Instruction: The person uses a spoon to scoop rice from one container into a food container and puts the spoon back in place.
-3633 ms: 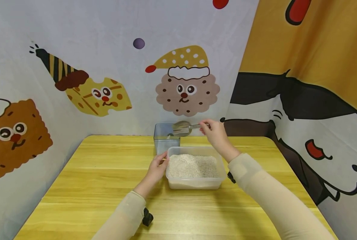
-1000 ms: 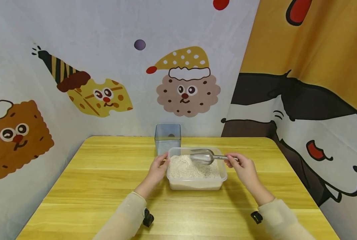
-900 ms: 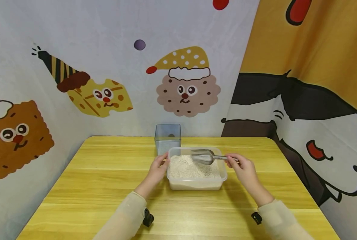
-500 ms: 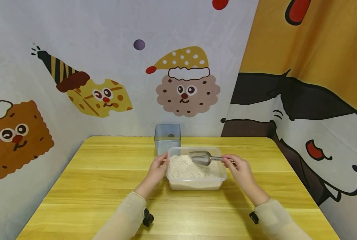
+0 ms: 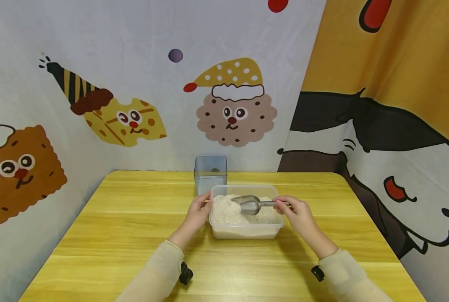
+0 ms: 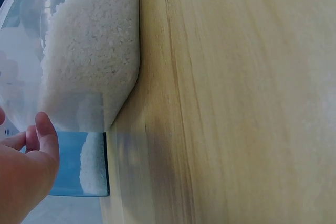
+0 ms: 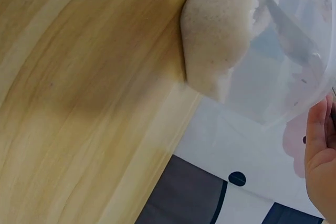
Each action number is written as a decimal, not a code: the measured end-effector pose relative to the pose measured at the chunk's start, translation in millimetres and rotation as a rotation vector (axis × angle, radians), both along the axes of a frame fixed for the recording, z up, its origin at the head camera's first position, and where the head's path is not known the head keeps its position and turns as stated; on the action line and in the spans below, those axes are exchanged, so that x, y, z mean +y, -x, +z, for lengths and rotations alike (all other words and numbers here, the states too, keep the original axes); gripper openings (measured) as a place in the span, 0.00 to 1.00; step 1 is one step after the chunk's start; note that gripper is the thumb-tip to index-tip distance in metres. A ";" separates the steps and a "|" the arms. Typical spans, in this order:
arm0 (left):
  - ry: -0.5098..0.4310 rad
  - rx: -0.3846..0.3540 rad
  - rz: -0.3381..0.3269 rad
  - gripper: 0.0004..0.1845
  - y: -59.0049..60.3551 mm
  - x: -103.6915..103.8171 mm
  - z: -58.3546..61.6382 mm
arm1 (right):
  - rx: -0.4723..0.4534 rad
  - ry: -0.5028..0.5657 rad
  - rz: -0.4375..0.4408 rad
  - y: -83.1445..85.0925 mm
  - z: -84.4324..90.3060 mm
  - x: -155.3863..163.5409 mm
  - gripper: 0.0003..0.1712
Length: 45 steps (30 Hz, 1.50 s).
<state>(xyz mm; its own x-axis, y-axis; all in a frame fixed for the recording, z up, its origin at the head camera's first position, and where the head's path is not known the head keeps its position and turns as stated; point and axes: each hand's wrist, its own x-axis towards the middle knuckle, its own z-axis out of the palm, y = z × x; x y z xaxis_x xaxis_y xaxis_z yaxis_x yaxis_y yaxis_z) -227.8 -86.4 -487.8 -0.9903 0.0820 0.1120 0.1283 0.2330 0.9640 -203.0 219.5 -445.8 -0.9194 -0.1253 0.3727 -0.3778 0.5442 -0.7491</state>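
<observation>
My right hand [image 5: 299, 214] pinches the thin handle of the metal scoop [image 5: 251, 204], fingers curled round it just outside the right rim of the clear plastic tub [image 5: 247, 230]. Scoop bowl is tilted down w/ its front edge dug into the rice [image 5: 228, 211], roughly mid-tub. Right wrist cam shows the scoop only as a dark blurred shape thru the tub wall, plus the edge of my hand [image 7: 321, 150] at the frame's right side.

My left hand [image 5: 196, 213] rests against the tub's left end, fingers loosely bent w/ tips at the rim; can't tell if it really grips or just steadies. Left wrist cam: thumb and palm [image 6: 29, 169] just beside the tub corner, rice [image 6: 94, 51] heaped against the wall.

Behind the tub, touching or nearly so, stands a small square transparent container [image 5: 210, 173] w/ a little rice in the bottom. All on the yellow wooden table [image 5: 126, 226]; cartoon-print curtains [image 5: 134, 84] hang behind and to the right.
</observation>
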 end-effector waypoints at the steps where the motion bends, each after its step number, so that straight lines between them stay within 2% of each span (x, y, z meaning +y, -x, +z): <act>1: -0.002 0.013 -0.004 0.25 -0.5 -0.6 -0.1 | -0.012 -0.004 0.005 -0.1 0.7 -0.5 0.09; 6: -0.019 0.083 -0.026 0.26 -2.8 -2.9 -0.2 | -0.065 -0.001 0.040 -0.7 5.1 -3.3 0.11; 12: 0.011 0.007 -0.008 0.25 0.4 -1.2 0.6 | -0.188 0.071 0.096 -1.4 10.5 -7.8 0.12; 15: 0.017 -0.019 -0.007 0.24 -5.6 1.1 15.1 | -0.230 0.090 0.117 -5.6 20.0 -12.0 0.12; 16: 0.014 -0.017 -0.008 0.24 -5.9 1.3 15.2 | -0.242 0.101 0.125 -5.4 20.0 -12.0 0.12; 19: 0.006 -0.037 0.000 0.24 -4.8 1.7 14.6 | -0.263 0.126 0.157 -1.8 14.4 -10.1 0.13; 22: 0.007 -0.036 0.011 0.24 2.1 0.6 0.7 | -0.310 0.156 0.175 4.3 5.6 -8.2 0.14; 30: 0.004 -0.049 0.009 0.24 1.0 0.4 1.9 | -0.444 0.215 0.180 5.3 9.6 -21.6 0.14; 45: 0.004 -0.045 0.007 0.24 0.9 1.0 1.6 | -0.544 0.266 0.150 3.7 12.8 -35.8 0.15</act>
